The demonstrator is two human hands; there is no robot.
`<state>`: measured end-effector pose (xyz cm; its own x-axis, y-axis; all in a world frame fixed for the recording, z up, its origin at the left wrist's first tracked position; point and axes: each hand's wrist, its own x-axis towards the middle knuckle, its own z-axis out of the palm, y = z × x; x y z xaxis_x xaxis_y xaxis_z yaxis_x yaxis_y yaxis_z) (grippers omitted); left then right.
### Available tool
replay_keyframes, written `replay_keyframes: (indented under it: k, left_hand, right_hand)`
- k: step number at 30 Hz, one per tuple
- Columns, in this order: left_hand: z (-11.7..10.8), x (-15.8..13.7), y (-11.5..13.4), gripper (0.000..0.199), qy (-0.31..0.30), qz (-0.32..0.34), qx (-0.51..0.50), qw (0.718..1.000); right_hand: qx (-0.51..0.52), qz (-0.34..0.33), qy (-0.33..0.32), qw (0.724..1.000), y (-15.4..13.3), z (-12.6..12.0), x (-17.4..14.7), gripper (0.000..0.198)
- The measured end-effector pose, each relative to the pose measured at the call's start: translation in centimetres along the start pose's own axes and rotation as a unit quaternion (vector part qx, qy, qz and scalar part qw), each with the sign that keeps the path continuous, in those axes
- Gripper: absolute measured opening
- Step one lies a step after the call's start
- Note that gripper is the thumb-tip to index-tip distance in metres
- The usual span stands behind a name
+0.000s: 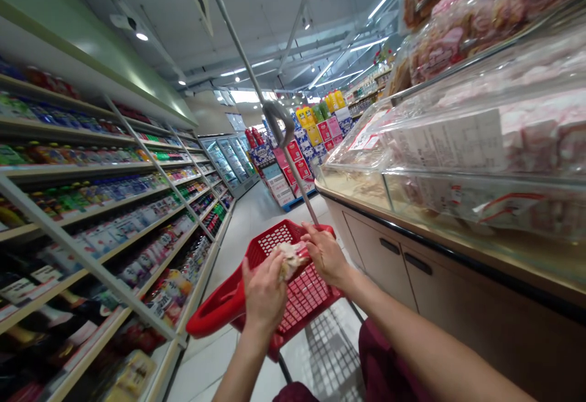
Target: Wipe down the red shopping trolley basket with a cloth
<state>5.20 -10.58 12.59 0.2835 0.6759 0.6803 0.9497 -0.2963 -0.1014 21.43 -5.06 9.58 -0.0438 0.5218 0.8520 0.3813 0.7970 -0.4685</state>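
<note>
Over a red shopping basket both hands meet on a small, crinkled, clear-wrapped packet with white and red on it; its contents are too blurred to name. My left hand grips the packet's left side, fingers curled over it. On the other side, my right hand pinches the red end, with some fingers pointing forward. The basket has grid walls, and its thick red handle or rim juts out to the left. It appears to be supported on thin dark legs above the floor.
Shelves of bottles and packets line the left. A counter with clear-lidded bins of wrapped food runs along the right. A slanted metal pole reaches down behind the basket. Stacked boxes and glass-door fridges stand ahead.
</note>
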Motion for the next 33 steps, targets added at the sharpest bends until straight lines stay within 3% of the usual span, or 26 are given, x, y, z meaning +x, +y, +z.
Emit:
replay_keyframes:
  k: [2, 4, 6, 10, 12, 15, 19, 26, 28, 31, 33]
  left_hand:
    - [-1.4, -1.6, -2.8, 0.027, 0.002, -0.046, 0.016, 0.999]
    - [-2.4, -2.3, -4.1, 0.025, -0.007, -0.075, 0.019, 0.997]
    - [-2.3, -1.7, -2.8, 0.025, -0.029, -0.068, 0.008, 0.997]
    - [-0.7, 1.2, 2.8, 0.023, -0.045, -0.041, -0.011, 0.998]
    - [-0.5, 1.7, 3.5, 0.019, -0.033, -0.045, -0.015, 0.998]
    - [-1.2, 0.0, 0.4, 0.016, -0.014, -0.067, -0.007, 0.998]
    - [-2.0, -2.3, -3.9, 0.02, 0.044, -0.143, 0.031, 0.988]
    - [0.1, -0.3, 1.4, 0.027, 0.022, 0.014, 0.016, 1.0]
    - [-0.4, -1.2, 0.2, 0.024, 0.031, 0.019, 0.029, 0.999]
    - [-1.5, -3.0, -3.1, 0.023, 0.064, -0.027, 0.05, 0.996]
    - [-1.6, -3.1, -3.7, 0.025, 0.072, -0.052, 0.052, 0.995]
  right_hand:
    - [0.001, -0.007, -0.003, 1.0, -0.2, 0.2, -0.2, 0.048]
    - [0.002, -0.014, -0.003, 1.0, -0.5, 0.6, -0.5, 0.051]
    - [0.003, -0.013, 0.005, 1.0, -0.9, 1.2, -0.8, 0.052]
    - [0.015, -0.013, 0.017, 1.0, -1.1, 1.6, -1.1, 0.049]
    - [0.026, -0.014, 0.019, 0.999, -0.9, 1.3, -0.9, 0.048]
    - [0.036, -0.011, 0.023, 0.999, -0.9, 0.9, -0.7, 0.047]
    - [0.031, -0.011, 0.019, 0.999, -1.3, 1.1, -0.8, 0.049]
    - [0.014, -0.014, 0.016, 1.0, -0.7, 0.8, -0.8, 0.05]
    - [0.01, -0.013, 0.018, 1.0, -0.5, 0.5, -0.7, 0.051]
    - [-0.011, -0.014, 0.018, 1.0, -0.7, 0.6, -0.9, 0.052]
    - [-0.031, -0.016, 0.013, 0.999, -0.9, 1.0, -1.1, 0.054]
